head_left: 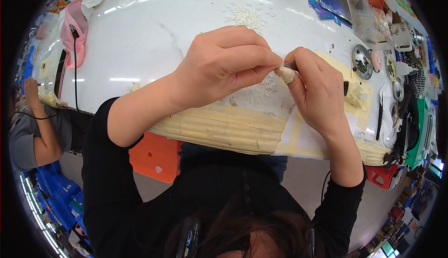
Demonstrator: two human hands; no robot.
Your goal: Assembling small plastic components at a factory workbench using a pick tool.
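Observation:
My two hands meet above the white table (154,29), fingertips almost touching. My left hand (228,64) is closed in a pinch, its thumb and forefinger pressed together on something too small to name. Facing it, my right hand (317,85) is also closed, with thumb and forefinger around a small dark piece whose kind I cannot make out. Cream tape (286,75) wraps the right thumb. Small white bits (263,97) lie scattered below the fingertips. Farther back is a heap of tiny white pieces (247,19).
Cream tape covers the table's near edge (224,125). At right are a round metal dish (362,62) with dark bits, a taped block (358,95) and clear plastic boxes (368,17). A pink mesh pouch (74,22) and another person's arm (44,127) are at left.

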